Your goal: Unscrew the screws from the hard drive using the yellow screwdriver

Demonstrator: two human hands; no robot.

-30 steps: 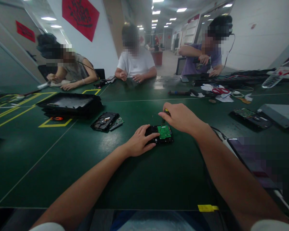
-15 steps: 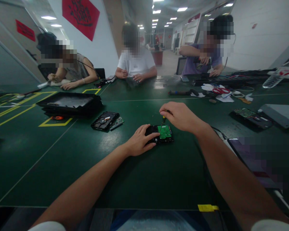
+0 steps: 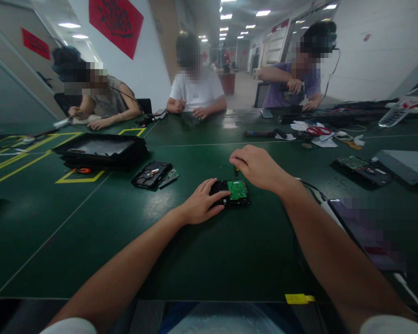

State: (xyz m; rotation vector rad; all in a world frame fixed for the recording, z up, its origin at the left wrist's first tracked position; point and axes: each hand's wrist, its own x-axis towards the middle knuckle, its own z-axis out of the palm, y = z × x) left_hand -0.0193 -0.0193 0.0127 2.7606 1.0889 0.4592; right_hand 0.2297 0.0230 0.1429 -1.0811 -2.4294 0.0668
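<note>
A black hard drive lies on the green table in front of me, its green circuit board facing up. My left hand grips the drive's left part, fingers across the top and thumb along the near edge. Above the board, my right hand is closed around a small screwdriver with a dark and yellow handle. The screwdriver stands nearly upright, its thin shaft reaching down to the board near my left index fingertip. The upper handle is mostly hidden by my fingers.
Left of the drive lie another hard drive and a loose circuit board. Stacked black trays stand farther left. To the right are a third drive, a grey metal case and a cable. Three people sit across the table.
My right hand has shifted very slightly, still around the screwdriver over the board. My left hand stays on the drive. The whole view has moved a little.
</note>
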